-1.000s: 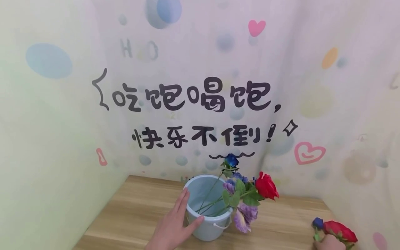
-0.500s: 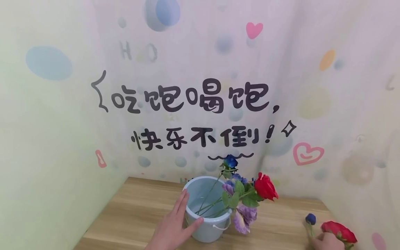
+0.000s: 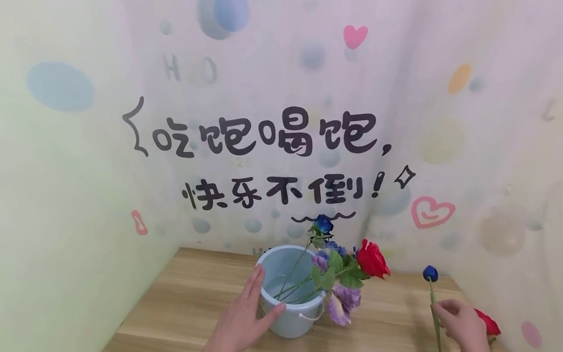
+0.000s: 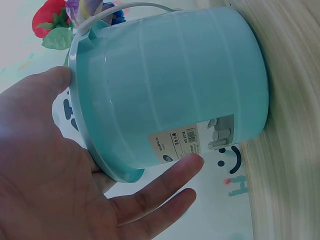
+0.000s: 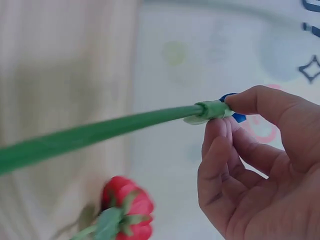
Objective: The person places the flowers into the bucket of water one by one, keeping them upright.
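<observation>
A light blue bucket [image 3: 292, 320] stands upright on the wooden table, several artificial flowers leaning over its right side. My left hand [image 3: 242, 313] rests against its rim, thumb near the front and fingers along the left side; in the left wrist view the visible fingers are straight. On the right, my right hand [image 3: 462, 320] holds a blue rose [image 3: 430, 273] upright by its green stem [image 5: 100, 130], pinched between thumb and fingertips. Behind that hand, a red flower [image 3: 488, 322] lies on the table; its stem shows partly in the right wrist view.
Over the bucket's right rim lean a red rose [image 3: 373, 259], a purple flower [image 3: 345, 303] and another blue rose [image 3: 323, 224]. A white handle [image 3: 310, 317] hangs at the bucket's side. A printed cloth wall [image 3: 286, 73] rises behind the wooden table [image 3: 176, 298].
My right hand has lifted the blue rose from beside the red flower and turned it upright. The left hand stays on the bucket.
</observation>
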`<state>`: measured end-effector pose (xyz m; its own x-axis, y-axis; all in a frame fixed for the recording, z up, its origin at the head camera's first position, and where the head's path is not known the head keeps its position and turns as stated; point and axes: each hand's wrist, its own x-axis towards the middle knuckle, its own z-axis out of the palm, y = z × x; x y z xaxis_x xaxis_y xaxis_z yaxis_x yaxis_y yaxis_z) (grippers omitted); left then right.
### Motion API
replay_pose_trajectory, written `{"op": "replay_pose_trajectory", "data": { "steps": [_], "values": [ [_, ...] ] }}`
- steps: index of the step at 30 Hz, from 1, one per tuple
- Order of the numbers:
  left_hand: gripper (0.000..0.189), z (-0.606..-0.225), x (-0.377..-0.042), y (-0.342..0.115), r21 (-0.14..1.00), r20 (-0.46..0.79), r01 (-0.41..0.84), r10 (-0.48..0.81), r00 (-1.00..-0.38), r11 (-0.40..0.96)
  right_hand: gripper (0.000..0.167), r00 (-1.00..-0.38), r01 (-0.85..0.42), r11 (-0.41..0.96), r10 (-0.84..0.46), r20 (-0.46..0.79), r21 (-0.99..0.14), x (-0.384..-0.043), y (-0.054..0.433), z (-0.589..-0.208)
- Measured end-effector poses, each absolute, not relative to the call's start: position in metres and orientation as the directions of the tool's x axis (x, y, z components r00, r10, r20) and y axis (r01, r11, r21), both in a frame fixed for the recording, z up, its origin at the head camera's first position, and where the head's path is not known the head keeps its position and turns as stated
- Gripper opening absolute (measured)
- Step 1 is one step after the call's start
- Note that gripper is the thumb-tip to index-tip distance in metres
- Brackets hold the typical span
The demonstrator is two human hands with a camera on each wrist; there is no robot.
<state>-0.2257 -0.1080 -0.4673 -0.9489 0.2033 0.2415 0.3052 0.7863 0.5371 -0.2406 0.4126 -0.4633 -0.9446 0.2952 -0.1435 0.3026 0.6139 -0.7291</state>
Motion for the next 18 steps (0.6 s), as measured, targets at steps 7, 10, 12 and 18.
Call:
{"op": "replay_pose_trajectory", "data": {
  "steps": [7,10,12,18],
  "values": [
    [0.102,-0.466,-0.226,-0.108,0.533,0.262,0.307,0.19,-0.946,0.788,0.065,-0.938,0.184,0.554,0.347,0.025,-0.812,-0.239,0.391,-0.425],
    [0.102,-0.465,-0.226,-0.109,0.535,0.259,0.307,0.193,-0.946,0.787,0.061,-0.926,0.144,0.558,0.367,0.088,-0.817,-0.233,0.379,-0.411],
    [0.102,-0.465,-0.226,-0.108,0.535,0.259,0.309,0.195,-0.946,0.787,0.06,-0.915,0.147,0.527,0.395,0.088,-0.837,-0.23,0.371,-0.401],
    [0.102,-0.465,-0.225,-0.108,0.531,0.255,0.31,0.2,-0.946,0.789,0.059,-0.908,0.091,0.454,0.403,0.114,-0.886,-0.217,0.35,-0.371]
  ]
}}
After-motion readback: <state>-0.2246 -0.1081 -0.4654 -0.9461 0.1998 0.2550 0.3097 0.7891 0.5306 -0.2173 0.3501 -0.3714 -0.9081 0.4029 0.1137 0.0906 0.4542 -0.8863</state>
